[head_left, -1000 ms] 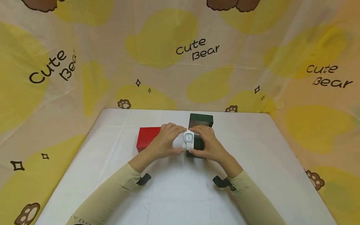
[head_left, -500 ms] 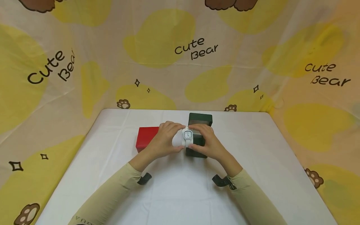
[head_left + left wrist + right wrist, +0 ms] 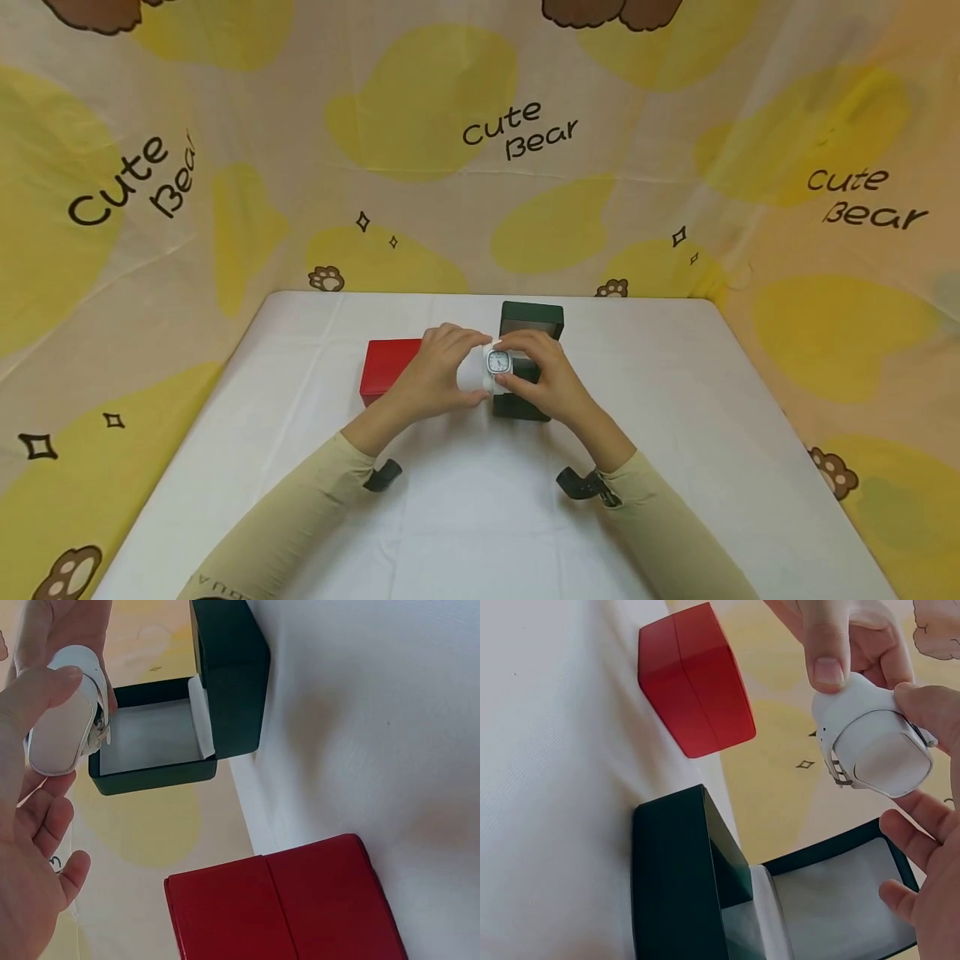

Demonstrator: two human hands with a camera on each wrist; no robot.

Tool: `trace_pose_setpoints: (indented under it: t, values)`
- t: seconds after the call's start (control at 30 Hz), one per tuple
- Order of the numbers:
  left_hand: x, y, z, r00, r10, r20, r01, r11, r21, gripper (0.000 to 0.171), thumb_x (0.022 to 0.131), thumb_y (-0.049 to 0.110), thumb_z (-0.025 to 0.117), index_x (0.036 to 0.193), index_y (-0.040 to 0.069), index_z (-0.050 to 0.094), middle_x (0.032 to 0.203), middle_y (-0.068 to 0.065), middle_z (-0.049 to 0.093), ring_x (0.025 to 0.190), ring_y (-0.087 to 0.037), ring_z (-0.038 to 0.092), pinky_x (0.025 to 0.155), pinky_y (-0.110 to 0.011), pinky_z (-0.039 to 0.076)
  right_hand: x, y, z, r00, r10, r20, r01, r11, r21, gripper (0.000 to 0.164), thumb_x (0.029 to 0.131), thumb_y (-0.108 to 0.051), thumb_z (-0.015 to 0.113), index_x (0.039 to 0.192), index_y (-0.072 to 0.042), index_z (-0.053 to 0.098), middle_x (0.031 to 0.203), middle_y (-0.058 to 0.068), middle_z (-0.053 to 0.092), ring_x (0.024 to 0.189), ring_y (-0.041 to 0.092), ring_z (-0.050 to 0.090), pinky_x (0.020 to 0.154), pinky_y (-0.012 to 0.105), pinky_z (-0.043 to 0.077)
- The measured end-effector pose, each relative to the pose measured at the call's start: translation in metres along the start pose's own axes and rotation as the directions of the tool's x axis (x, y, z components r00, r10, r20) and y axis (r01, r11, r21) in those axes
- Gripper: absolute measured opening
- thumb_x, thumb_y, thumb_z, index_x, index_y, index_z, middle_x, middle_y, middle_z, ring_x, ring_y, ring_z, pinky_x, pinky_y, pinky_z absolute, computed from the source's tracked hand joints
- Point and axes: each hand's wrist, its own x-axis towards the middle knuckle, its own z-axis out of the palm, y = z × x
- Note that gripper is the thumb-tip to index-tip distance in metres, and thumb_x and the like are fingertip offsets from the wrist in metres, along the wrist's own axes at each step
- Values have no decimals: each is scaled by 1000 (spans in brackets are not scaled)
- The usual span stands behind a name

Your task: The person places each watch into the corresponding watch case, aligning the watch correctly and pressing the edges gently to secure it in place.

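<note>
A white wristwatch with a squarish face is wrapped round a white watch cushion, held up above the table. My left hand grips the cushion by its left end, thumb below and fingers above in the head view. From the other side my right hand pinches the watch between thumb and fingertips, its thumb just under the dial. The strap's buckle shows at the cushion's side in the right wrist view. Behind and beneath the right hand stands a green box with its lid raised.
Left of the green box, a red box stands closed on the white-covered table, partly behind my left hand. A pale lining shows inside the green lid. A printed cloth backdrop surrounds the table.
My right thumb has slid up from the lower strap to beside the dial, narrowing its pinch. The left hand keeps its hold on the cushion. Both boxes stay in place.
</note>
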Motion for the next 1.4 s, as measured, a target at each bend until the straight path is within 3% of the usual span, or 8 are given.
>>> trace_pose_setpoints:
  t: [0.37,0.6,0.73,0.87,1.1,1.4]
  values:
    - [4,0,4,999,-41,24,41,999,-21,75,72,36,92,136,16,60,132,1,65,119,-17,51,103,-44,38,-5,4,-3,999,23,33,-23,1000,6,44,85,-22,85,126,-24,68,138,2,58,133,25,46,111,59,32]
    - [7,0,4,999,-29,19,30,999,-39,77,72,33,93,138,15,58,133,1,64,119,-18,51,104,-45,37,-7,6,-15,996,3,86,1,999,-45,74,81,-22,89,145,-18,51,147,1,54,138,25,45,115,57,26]
    - [8,0,2,999,-43,30,44,998,-39,78,71,31,94,138,15,58,133,0,64,121,-18,50,104,-45,38,-6,9,-21,991,21,130,-9,996,-92,81,80,-26,89,150,-19,48,151,-1,51,143,25,40,119,57,20]
    - [10,2,2,998,-44,46,46,998,-46,79,70,30,94,139,15,58,133,0,64,121,-18,50,104,-45,38,-7,12,-27,989,23,146,-4,991,-134,85,79,-28,91,151,-20,48,151,0,52,145,27,39,119,59,17]
    - [16,4,11,998,-43,37,45,997,-61,78,72,29,94,140,16,57,134,0,63,122,-18,50,106,-46,38,-9,18,-31,995,-35,99,53,980,-191,82,76,-30,92,147,-17,52,139,1,60,137,25,46,117,56,24]
    - [18,7,21,994,-74,75,80,994,-74,81,73,32,94,142,12,57,133,-2,64,122,-19,51,107,-48,38,-18,27,-35,995,-12,103,35,972,-234,82,76,-33,92,147,-19,54,136,1,64,134,26,49,117,55,26]
